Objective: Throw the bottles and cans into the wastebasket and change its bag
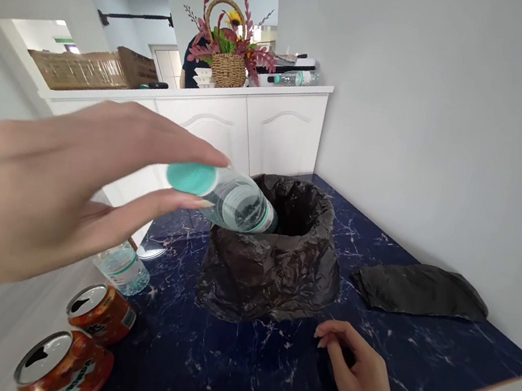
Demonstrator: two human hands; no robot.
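My left hand (64,194) grips a clear plastic bottle (244,203) by its teal-capped end, thumb below and fingers above. The bottle is tilted, its far end over the near left rim of a bin lined with a black plastic bag (271,278). Whether it touches the rim, I cannot tell. My right hand (356,367) holds nothing and rests low by the table's front edge, fingers loosely bent with a gap to the thumb. Below my left hand are two orange drink cans, a nearer one (69,367) and a farther one (105,316), and another clear bottle (124,269).
The bin stands on a dark blue marbled tabletop (221,364). A folded black bag (421,290) lies right of it, near the wall. Behind, a white cabinet (284,135) carries a flower basket (227,68), a cardboard box (86,70) and a bottle (294,78).
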